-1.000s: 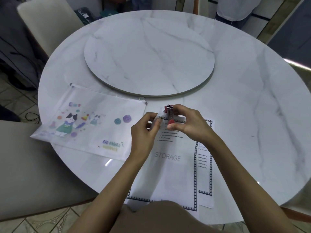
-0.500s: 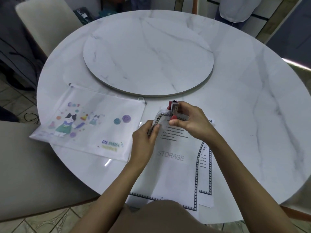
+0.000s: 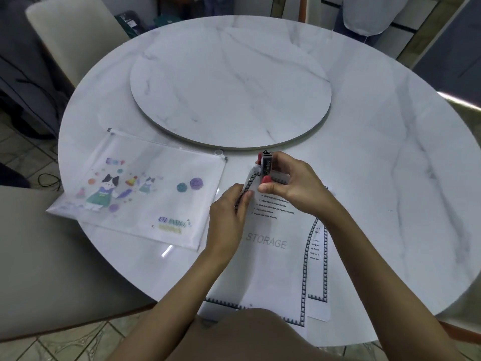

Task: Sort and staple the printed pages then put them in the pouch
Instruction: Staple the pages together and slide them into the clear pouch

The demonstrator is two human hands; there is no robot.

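Printed pages (image 3: 270, 256) with a black patterned border and the word STORAGE lie near the table's front edge. Their top left corner is lifted off the table. My left hand (image 3: 230, 217) pinches that left edge of the stack. My right hand (image 3: 294, 186) grips a small red and black stapler (image 3: 266, 168), clamped over the pages' top left corner. Another bordered sheet (image 3: 318, 256) sticks out to the right from under the stack. A translucent zip pouch (image 3: 135, 194) with cat drawings lies flat to the left, apart from the pages.
A round marble turntable (image 3: 231, 84) fills the middle of the white marble table (image 3: 377, 152). A beige chair (image 3: 70, 35) stands at the back left, another seat (image 3: 39, 256) at the near left. A person in white stands beyond the far right edge.
The pages' top left corner has been raised and the stack turned slightly. The stapler has tipped more upright on that corner, and my left hand slid down the left edge.
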